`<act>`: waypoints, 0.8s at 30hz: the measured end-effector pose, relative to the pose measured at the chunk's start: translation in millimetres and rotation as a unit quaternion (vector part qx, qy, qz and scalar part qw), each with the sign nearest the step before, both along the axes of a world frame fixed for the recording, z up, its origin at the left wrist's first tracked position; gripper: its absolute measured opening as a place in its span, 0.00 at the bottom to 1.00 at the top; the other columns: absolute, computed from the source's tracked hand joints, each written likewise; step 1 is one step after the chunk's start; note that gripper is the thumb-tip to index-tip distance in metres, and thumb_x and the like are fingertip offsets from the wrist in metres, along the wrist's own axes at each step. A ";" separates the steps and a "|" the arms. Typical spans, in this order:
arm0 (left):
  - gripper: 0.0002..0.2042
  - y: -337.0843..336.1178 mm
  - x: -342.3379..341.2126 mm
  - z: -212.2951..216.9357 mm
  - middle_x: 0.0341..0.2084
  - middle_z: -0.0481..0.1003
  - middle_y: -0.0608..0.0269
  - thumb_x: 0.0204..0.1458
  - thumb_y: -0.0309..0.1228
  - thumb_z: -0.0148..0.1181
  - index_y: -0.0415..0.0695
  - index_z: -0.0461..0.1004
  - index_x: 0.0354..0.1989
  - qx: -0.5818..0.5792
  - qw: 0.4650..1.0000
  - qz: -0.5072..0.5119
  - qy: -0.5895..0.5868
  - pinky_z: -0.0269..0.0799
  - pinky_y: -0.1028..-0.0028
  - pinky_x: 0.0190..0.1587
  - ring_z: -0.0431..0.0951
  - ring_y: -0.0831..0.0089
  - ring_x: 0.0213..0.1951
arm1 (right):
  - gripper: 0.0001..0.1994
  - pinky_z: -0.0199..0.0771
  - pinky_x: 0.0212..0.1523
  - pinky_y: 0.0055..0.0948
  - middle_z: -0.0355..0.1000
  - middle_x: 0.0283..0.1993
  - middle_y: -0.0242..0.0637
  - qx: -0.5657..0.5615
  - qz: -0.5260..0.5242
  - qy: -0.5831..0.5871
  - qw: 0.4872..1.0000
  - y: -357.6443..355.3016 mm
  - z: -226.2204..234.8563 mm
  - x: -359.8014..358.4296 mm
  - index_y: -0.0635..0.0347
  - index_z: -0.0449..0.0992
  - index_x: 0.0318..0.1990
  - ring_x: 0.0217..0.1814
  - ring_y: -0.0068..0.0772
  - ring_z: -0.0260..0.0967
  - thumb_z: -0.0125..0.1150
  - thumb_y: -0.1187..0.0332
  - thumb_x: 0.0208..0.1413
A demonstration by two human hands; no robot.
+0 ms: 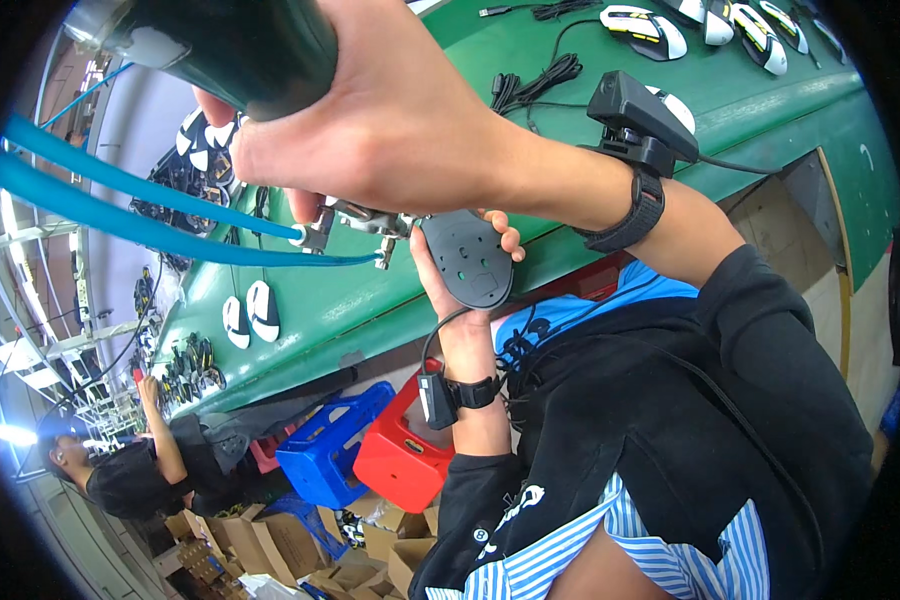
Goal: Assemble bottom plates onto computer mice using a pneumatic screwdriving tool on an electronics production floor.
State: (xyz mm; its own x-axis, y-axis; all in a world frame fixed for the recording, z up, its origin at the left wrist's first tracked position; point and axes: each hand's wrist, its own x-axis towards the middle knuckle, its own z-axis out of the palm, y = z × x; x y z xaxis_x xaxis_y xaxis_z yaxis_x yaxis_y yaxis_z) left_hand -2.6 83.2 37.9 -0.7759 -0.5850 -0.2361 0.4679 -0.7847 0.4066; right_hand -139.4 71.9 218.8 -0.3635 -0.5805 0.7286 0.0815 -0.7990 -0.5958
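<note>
Power screwdriver meets mouse underside at the green bench

The right hand (390, 120) is wrapped tight round the dark pneumatic screwdriver (240, 45), its tip near the mouse base (467, 258), which the left hand (450, 290) cups firmly from below, centre-frame. Best to keep the base steady and the bit square to the screw hole.
</note>
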 end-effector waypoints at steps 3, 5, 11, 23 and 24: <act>0.35 -0.7 0.2 0.2 0.36 0.70 0.46 0.55 0.66 0.40 0.43 0.68 0.52 0.007 1.000 -0.008 0.015 0.68 0.64 0.33 0.68 0.58 0.32 | 0.04 0.74 0.20 0.27 0.73 0.17 0.41 0.011 0.004 0.000 1.000 0.0 -0.1 -0.2 0.67 0.73 0.22 0.17 0.30 0.75 0.62 0.76 0.40; 0.36 0.2 0.1 2.7 0.35 0.69 0.46 0.55 0.66 0.40 0.43 0.68 0.52 0.004 1.000 -0.003 0.008 0.68 0.64 0.32 0.68 0.58 0.32 | 0.04 0.74 0.20 0.27 0.73 0.17 0.41 0.008 0.000 0.013 1.000 1.9 1.5 -0.3 0.67 0.73 0.21 0.17 0.30 0.75 0.61 0.76 0.40; 0.36 0.3 -0.3 1.7 0.36 0.70 0.46 0.55 0.65 0.39 0.41 0.67 0.50 0.002 1.000 -0.003 0.016 0.69 0.63 0.33 0.69 0.58 0.33 | 0.04 0.73 0.21 0.26 0.73 0.17 0.41 0.004 0.014 -0.008 1.000 1.6 4.5 0.6 0.67 0.74 0.23 0.17 0.30 0.75 0.61 0.76 0.40; 0.35 -0.6 3.1 2.0 0.37 0.70 0.46 0.56 0.62 0.38 0.38 0.66 0.51 -0.009 0.999 -0.018 0.045 0.71 0.61 0.34 0.71 0.56 0.33 | 0.04 0.74 0.22 0.28 0.72 0.17 0.42 0.079 0.017 0.023 0.996 8.4 -2.6 0.1 0.67 0.73 0.23 0.18 0.31 0.75 0.60 0.75 0.40; 0.35 -0.8 2.7 1.9 0.37 0.71 0.46 0.57 0.61 0.37 0.38 0.66 0.52 -0.010 0.999 -0.024 0.045 0.71 0.61 0.33 0.71 0.56 0.33 | 0.04 0.74 0.22 0.28 0.72 0.17 0.42 0.078 0.015 0.023 0.997 8.7 -2.9 -0.2 0.67 0.73 0.23 0.18 0.31 0.75 0.60 0.75 0.40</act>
